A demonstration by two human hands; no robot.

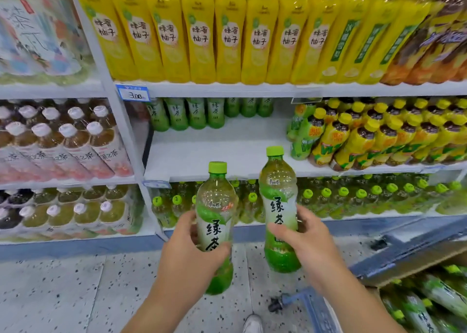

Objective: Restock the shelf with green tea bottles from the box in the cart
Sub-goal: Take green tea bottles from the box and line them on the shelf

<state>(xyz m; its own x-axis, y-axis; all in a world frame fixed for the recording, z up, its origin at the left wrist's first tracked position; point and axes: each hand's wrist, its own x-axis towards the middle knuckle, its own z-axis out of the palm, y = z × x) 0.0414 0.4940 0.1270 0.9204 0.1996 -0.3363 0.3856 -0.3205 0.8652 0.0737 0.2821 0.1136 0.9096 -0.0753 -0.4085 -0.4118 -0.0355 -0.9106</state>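
I hold two green tea bottles upright in front of the shelves. My left hand (192, 254) grips the lower body of one green tea bottle (216, 206) with a green cap. My right hand (305, 241) grips a second green tea bottle (278, 193), held slightly higher. Both are below and in front of the middle shelf (227, 153), whose front is bare white. Several green tea bottles (197, 114) stand at the back of that shelf. The cardboard box (414, 264) in the cart at lower right holds several more green tea bottles (439, 294) lying down.
Yellow-capped tea bottles (366, 135) crowd the right side of the middle shelf. Yellow honey-pomelo bottles (199, 34) fill the shelf above, green-capped bottles (353, 196) the shelf below. White-capped bottles (63, 140) fill the left bay. The blue cart frame (318, 310) and my shoe (252, 324) are near the floor.
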